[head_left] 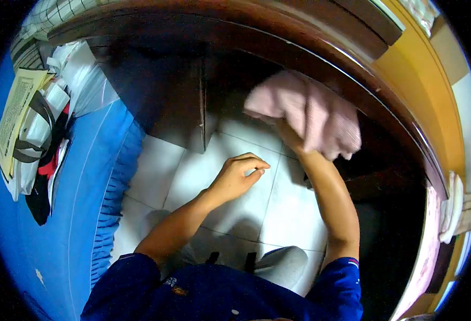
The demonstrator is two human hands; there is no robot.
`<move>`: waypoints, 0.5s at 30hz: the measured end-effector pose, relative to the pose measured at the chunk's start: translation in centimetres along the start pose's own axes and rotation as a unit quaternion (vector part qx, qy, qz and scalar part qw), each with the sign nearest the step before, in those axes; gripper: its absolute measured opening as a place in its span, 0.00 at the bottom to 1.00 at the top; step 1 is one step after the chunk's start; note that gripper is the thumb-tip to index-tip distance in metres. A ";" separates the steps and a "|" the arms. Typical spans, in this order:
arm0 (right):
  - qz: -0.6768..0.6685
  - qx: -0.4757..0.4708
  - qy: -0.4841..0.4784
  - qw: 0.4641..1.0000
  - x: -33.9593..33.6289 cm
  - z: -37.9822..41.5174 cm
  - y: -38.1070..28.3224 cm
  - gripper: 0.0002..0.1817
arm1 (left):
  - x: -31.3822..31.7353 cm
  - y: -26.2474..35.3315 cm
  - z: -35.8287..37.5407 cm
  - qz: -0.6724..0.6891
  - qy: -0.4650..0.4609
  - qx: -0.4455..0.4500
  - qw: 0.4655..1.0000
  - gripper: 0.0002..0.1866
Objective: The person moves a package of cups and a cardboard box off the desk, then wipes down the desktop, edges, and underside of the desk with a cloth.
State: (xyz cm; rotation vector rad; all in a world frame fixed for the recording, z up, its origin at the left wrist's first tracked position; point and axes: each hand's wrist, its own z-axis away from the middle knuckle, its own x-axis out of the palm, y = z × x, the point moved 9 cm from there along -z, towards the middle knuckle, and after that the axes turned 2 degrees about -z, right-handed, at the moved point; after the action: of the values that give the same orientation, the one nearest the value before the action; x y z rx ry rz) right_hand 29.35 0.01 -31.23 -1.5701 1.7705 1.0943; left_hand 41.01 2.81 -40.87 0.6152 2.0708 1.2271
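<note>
My left hand [239, 175] hovers over the tiled floor with its fingers loosely bent. A small gap shows between thumb and fingertips, and nothing is in it. Ahead and to the right, a pink ribbed cloth [313, 109] hangs over my right hand [289, 131], near the edge of the dark wooden furniture. Only the wrist and a bit of that hand show; its fingers are hidden by the cloth, which drapes down on both sides and looks held up by it.
Dark wooden furniture [230, 24] curves across the front, with an upright panel [202, 107] below it. On the left is a blue-covered bed [80, 187] bearing papers [19, 109], bags [85, 75] and a dark strap. Pale tiles [241, 208] lie underneath me.
</note>
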 end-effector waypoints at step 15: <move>-0.068 0.026 0.135 0.988 -5.9 -0.8 0.2 0.07 | 0.1 -0.1 1.0 -0.108 -0.016 0.008 0.994 0.09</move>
State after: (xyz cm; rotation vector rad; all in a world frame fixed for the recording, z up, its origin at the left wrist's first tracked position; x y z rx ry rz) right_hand 30.32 2.50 -25.95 -1.8474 1.8122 0.7944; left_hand 41.68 3.47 -41.35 0.4028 2.0614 1.0701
